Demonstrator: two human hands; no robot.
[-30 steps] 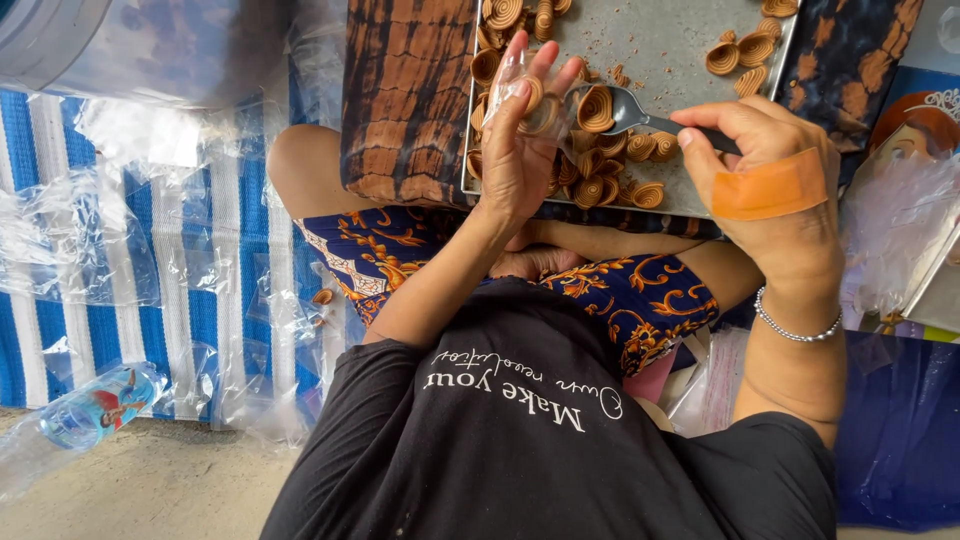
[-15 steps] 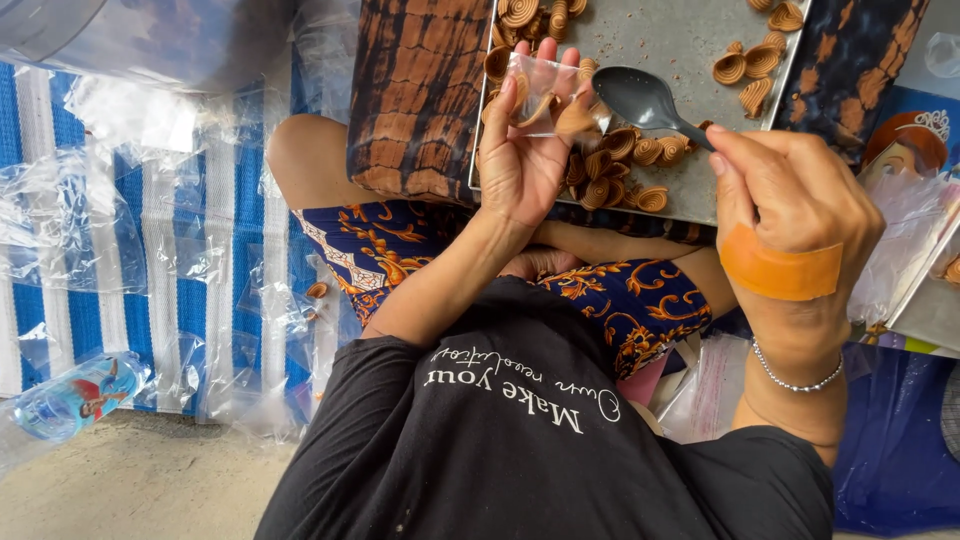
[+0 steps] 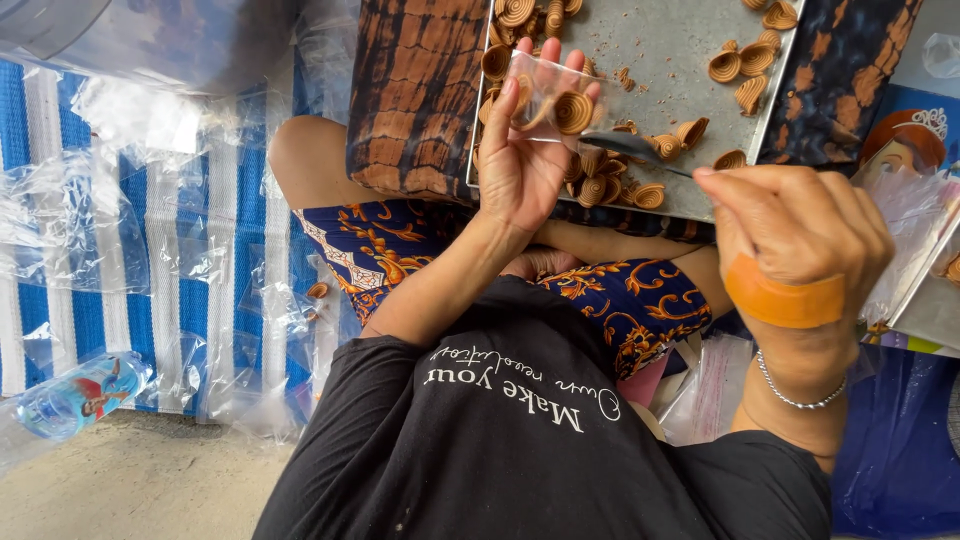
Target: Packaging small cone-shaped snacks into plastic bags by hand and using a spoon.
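Left hand: we see our left hand (image 3: 520, 160) raised over the metal tray (image 3: 670, 50), fingers pinching a small clear bag (image 3: 545, 95) open.
Bag contents: one brown spiral snack (image 3: 573, 112) sits inside it.
Right hand: our right hand (image 3: 800, 240) is closed around the handle of a spoon (image 3: 625, 148), its bowl just beside the bag.
Tray: we count loose spiral snacks (image 3: 745, 62) scattered on it; it rests on a patterned cloth (image 3: 415, 90) across our lap.
Left side: a plastic bottle (image 3: 75, 395) lies on the floor.

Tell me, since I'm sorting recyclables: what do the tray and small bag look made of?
The tray looks like metal: dull grey, scuffed, with a thin raised rim. The small bag in the left hand looks like thin clear plastic: see-through, glossy and creased.
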